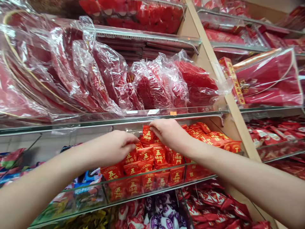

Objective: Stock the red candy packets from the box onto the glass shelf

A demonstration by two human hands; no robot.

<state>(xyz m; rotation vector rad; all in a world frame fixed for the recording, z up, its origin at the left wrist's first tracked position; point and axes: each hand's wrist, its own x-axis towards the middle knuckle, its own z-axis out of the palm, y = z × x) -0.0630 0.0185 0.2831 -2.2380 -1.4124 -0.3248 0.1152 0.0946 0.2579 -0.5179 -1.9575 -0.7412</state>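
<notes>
Over the bin, both hands reach in (arms outstretched) — left hand [114, 147] and right hand [168, 132] fingers pinching red packets [152, 152].

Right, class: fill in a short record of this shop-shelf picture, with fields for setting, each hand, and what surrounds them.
setting: glass shelf of small red packets
left hand: closed, fingertips on a packet in the pile
right hand: pinching one red packet at the top of the pile
above: red goods in clear plastic bags
below: purple-and-white wrapped sweets
</notes>
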